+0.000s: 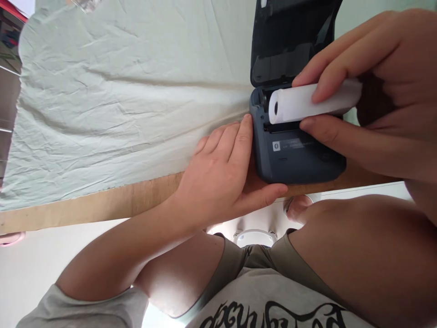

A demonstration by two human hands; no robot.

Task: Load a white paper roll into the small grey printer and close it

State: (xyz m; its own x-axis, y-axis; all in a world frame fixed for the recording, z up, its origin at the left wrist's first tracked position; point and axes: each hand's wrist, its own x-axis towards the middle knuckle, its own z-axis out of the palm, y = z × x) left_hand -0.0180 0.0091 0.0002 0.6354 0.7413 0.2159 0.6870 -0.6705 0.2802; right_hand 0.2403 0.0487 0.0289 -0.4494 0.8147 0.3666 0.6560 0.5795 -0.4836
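A dark blue-grey portable printer (293, 166) sits at the table's front edge, its black lid (285, 45) swung up and back. My right hand (372, 86) grips a white paper roll (295, 102) between thumb and fingers, over the printer's paper bay. The roll's near end, with a dark core hole, faces left; whether it touches the bay floor cannot be seen. My left hand (218, 168) lies flat with fingers stretched, its index fingertip against the printer's left side and the thumb by its front edge. A small label with a Bluetooth mark shows on the printer body.
A wrinkled pale cloth (119, 91) covers the table, with a bare wooden edge (136, 196) along the front. A clear plastic item (85, 4) lies at the far left. My legs are below the table edge, and shelving (8, 100) stands at the left.
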